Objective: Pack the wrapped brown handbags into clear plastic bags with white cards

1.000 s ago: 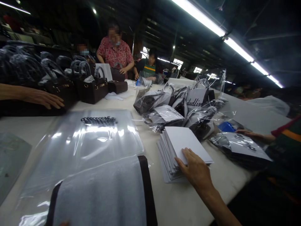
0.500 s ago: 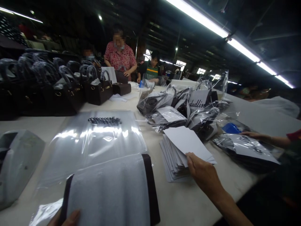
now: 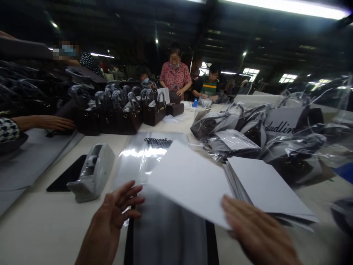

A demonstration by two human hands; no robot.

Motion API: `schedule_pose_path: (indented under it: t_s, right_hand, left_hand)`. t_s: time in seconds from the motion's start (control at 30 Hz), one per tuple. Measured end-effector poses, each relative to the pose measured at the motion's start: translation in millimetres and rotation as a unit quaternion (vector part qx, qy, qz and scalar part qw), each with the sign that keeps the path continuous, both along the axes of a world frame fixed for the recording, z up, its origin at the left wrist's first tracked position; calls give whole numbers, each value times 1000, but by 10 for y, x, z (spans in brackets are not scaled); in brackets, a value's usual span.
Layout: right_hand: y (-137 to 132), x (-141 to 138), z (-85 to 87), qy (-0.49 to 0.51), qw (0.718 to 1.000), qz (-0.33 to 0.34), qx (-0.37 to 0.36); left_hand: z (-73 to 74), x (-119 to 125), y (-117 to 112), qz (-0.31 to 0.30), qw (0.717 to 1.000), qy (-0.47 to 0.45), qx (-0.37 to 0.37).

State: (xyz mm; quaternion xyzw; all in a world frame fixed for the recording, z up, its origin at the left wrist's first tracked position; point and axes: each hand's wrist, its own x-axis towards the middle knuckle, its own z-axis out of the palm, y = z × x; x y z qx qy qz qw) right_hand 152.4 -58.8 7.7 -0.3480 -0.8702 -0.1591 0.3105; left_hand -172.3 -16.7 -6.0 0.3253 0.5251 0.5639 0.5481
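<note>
Left hand [image 3: 110, 217] is spread wide and holds nothing, its fingertips at the edge of the grey fabric pouch with dark side bands [image 3: 168, 235] on the white table [image 3: 41, 228]. Right hand [image 3: 259, 235], blurred, pinches the near edge of a plain white card sheet [image 3: 190, 184], tilted above that pouch and not yet laid down. Just right, the stack of white cards [image 3: 264, 187] looks thick. Beyond the pouch lies a clear plastic sleeve [image 3: 143, 158], with a grey tape dispenser [image 3: 92, 173] to its left. Farther off, film-wrapped handbags [image 3: 228, 129] look finished, while dark brown handbags [image 3: 124, 114] stand unwrapped.
</note>
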Motion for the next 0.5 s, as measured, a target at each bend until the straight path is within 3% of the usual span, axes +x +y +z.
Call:
schedule_pose_path:
  t_s: [0.03, 0.1, 0.2, 0.37, 0.5]
  right_hand:
    - [28, -178, -119, -41, 997, 72, 7]
    - [76, -424, -353, -48, 990, 132, 24]
    - [92, -519, -564, 4, 993, 118, -21]
    - [7, -476, -549, 110, 977, 82, -164]
    - [-11, -489, -509, 126, 984, 61, -113]
  left_hand:
    - [23, 34, 3, -33, 999, -16, -31]
    - [8, 82, 0, -70, 995, 9, -66]
    - [-73, 123, -24, -84, 991, 90, -49]
    - [-105, 200, -58, -121, 985, 119, -37]
    - [-94, 237, -71, -80, 993, 82, -21]
